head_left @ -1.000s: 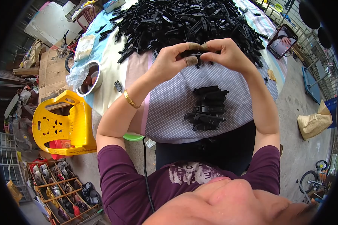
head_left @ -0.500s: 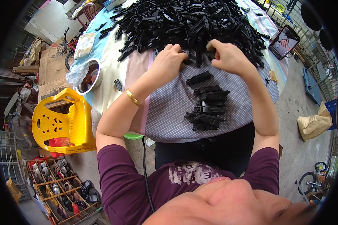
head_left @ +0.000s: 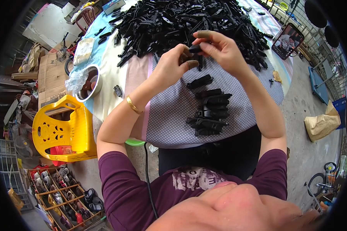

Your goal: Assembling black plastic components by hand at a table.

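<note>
Close in front of the big pile of black plastic parts (head_left: 173,23), my two hands come together over the table. My left hand (head_left: 173,66) curls its fingers and thumb around a small black plastic part. My right hand (head_left: 224,52) pinches a black plastic part (head_left: 195,49) between thumb and fingers, right at the left fingertips. Whether this is one part or two touching pieces, I cannot tell. Brownish covers show on some fingertips. Below the hands lies a single black part (head_left: 199,81), and nearer me a stacked row of several like it (head_left: 212,111).
A phone (head_left: 287,41) stands at the table's right edge. On the left are a white bowl (head_left: 99,84) with a plastic bag, a yellow chair (head_left: 81,129) and a small loose black part (head_left: 118,91). The cloth (head_left: 162,127) covers the table.
Both hands have drawn back from the pile's edge and closed together. A black part is now held up between them. The row of parts on the cloth looks the same.
</note>
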A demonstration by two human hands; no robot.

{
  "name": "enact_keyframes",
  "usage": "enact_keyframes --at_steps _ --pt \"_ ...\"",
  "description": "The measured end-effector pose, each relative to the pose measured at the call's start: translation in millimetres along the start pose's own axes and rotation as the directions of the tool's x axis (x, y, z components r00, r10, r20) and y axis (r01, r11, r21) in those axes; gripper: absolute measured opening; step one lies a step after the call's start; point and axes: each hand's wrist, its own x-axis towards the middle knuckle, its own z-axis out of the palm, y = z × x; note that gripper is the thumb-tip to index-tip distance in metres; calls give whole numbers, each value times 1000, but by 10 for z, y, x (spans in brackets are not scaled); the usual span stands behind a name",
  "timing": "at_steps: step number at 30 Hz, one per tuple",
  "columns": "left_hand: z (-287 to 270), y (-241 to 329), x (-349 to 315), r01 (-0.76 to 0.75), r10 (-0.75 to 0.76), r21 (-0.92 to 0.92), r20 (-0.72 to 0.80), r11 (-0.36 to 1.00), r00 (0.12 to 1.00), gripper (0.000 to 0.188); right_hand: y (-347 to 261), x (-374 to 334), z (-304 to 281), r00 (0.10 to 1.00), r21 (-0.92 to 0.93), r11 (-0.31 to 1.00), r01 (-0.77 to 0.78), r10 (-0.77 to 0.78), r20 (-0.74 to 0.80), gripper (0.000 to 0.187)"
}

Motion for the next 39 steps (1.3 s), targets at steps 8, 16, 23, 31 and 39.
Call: enact_keyframes --at_steps 8,16,23,31,39 --pt "-159 -113 22 368 -195 -664 322 651 926 35 28 -52 112 976 -335 917 218 -198 93 41" --pt "-182 -9 51 405 -231 -771 333 492 914 31 32 -58 61 904 -648 635 420 -352 241 40" --pt "-160 26 14 270 -179 -600 209 753 962 33 56 -42 82 883 -627 632 455 -408 230 40" --pt "-138 254 -31 -17 24 -134 51 991 998 44 -11 -14 -83 967 -425 905 9 100 234 41" --pt "-197 213 3 -80 92 -223 47 972 995 44 -11 -9 -109 965 -412 910 46 66 254 31"
